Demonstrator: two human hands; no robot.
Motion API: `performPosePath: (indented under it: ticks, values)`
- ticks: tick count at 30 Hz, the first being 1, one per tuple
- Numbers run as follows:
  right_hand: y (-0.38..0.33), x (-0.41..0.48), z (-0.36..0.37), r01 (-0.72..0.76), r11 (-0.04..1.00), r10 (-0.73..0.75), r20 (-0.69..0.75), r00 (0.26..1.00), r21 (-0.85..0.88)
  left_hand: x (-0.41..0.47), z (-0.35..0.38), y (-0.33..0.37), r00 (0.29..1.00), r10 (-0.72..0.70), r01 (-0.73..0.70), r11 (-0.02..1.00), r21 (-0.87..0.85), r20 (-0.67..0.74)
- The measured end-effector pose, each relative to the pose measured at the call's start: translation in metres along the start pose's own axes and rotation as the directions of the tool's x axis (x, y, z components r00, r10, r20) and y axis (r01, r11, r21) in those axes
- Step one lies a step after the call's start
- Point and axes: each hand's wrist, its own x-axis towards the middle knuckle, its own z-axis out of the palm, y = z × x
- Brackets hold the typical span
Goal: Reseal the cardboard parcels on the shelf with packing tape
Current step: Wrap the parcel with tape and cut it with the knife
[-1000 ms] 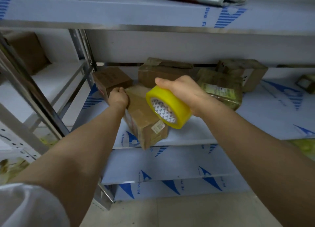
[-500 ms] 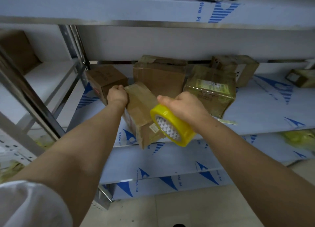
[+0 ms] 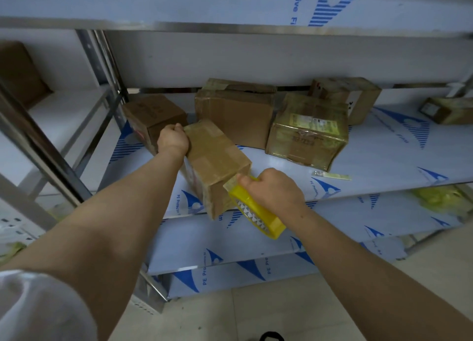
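Left hand: your left hand point(image 3: 172, 141) grips the far top corner of the cardboard parcel point(image 3: 215, 159), fingers curled over its edge.
Right hand: your right hand point(image 3: 272, 189) holds the yellow packing tape roll point(image 3: 258, 212), fingers curled round it, at the parcel's near corner.
Parcel position: tilted, its near end overhanging the front edge of the shelf point(image 3: 384, 161).
Behind it: a larger brown box point(image 3: 235, 113) and a film-wrapped parcel point(image 3: 307, 136) stand on the same shelf.

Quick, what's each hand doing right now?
Left hand: grips the far end of the brown cardboard parcel.
Right hand: holds the yellow roll of packing tape at the parcel's near end.
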Motion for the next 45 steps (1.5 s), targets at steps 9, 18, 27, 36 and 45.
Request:
performPosePath:
  ticks: [9,18,27,36,45]
  values:
    - [-0.001,0.0,0.013,0.016,0.999,-0.019,0.052,0.998,0.046,-0.014,0.011,0.038,0.933,0.272,-0.36,0.644,0.675,0.237]
    - [0.004,0.003,0.02,-0.015,0.999,0.011,0.093,0.996,0.036,0.017,0.027,0.037,0.928,0.309,-0.35,0.538,0.767,0.207]
    - [0.009,0.014,0.024,-0.074,0.982,0.055,0.115,0.992,0.172,0.008,0.023,0.035,0.878,0.465,-0.384,0.534,0.754,0.118]
    - [-0.002,0.013,0.013,-0.05,0.989,0.034,0.116,0.993,0.14,-0.07,0.019,0.024,0.853,0.188,-0.518,0.414,0.748,0.487]
    - [-0.003,0.012,0.015,-0.07,0.988,0.056,0.109,0.992,0.135,-0.077,0.015,0.017,0.764,0.235,-0.64,0.389,0.662,0.601]
